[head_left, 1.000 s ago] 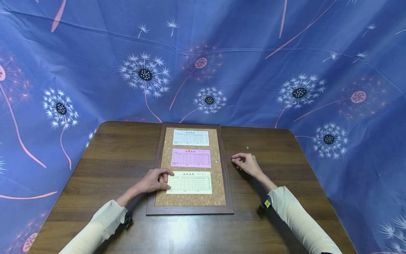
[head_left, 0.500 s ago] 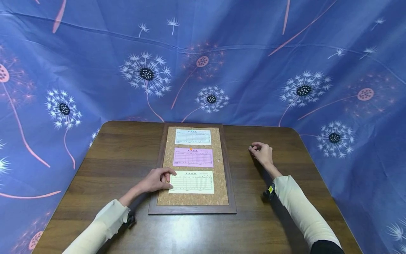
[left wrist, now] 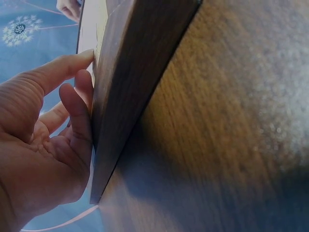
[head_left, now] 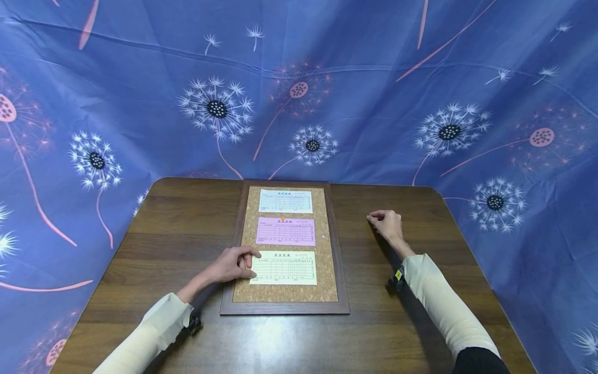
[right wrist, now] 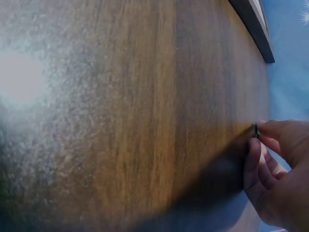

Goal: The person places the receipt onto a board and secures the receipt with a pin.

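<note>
A framed cork board (head_left: 285, 294) lies on the table with three printed slips in a column: a pale blue slip (head_left: 286, 201) at the top, a purple slip (head_left: 286, 231) with an orange thumbtack (head_left: 282, 219), and a pale green slip (head_left: 285, 269) lowest. My left hand (head_left: 230, 265) rests at the pale green slip's left edge, index finger and thumb spread apart on it. Right of the board, my right hand (head_left: 389, 227) pinches a small green thumbtack (right wrist: 257, 131) between thumb and index finger, close over the table; the fingers mostly hide it.
The brown wooden table (head_left: 187, 218) extends on both sides of the board. The board's raised frame (left wrist: 130, 87) stands up from the tabletop. A blue curtain with dandelion prints (head_left: 364, 104) hangs behind the table and along its sides.
My right hand has moved right and away from me to the green thumbtack that lay on the table, and now pinches it. My left hand has stayed on the pale green slip.
</note>
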Motion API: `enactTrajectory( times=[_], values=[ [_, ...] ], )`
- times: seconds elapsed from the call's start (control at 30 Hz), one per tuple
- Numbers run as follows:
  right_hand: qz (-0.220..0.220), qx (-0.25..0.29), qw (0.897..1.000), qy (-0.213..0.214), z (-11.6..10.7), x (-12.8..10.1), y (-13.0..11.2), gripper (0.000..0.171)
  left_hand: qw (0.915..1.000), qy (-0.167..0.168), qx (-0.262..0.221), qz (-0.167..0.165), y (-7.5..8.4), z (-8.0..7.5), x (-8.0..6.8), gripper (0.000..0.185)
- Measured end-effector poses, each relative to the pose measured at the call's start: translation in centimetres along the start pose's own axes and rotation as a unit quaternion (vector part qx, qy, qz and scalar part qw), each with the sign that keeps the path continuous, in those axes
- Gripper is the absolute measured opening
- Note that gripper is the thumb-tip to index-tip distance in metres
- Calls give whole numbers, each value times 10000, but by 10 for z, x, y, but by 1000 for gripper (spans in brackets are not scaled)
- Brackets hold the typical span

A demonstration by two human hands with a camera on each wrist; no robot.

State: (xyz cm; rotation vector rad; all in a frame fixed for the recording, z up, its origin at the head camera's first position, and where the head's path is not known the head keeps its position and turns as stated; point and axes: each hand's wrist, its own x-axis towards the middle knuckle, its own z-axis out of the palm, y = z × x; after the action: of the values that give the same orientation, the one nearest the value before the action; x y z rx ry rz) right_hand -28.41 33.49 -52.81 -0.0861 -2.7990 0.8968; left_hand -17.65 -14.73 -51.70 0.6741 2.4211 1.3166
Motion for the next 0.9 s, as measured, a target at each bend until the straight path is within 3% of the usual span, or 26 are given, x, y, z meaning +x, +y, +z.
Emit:
enactTrajectory(
  times=[0.4,0.57,0.9],
  values=[
    [170,-232,9996,-83,0,-3,-5,22,9999,4,-108,49,2,0,0,44],
    [-39,-182,9989,-427,-3,-5,-6,20,9999,11,-125,72,2,0,0,44],
    [-437,-9,9974,-581,-6,-4,-1,13,9999,-7,-143,22,3,0,-1,43]
  ],
)
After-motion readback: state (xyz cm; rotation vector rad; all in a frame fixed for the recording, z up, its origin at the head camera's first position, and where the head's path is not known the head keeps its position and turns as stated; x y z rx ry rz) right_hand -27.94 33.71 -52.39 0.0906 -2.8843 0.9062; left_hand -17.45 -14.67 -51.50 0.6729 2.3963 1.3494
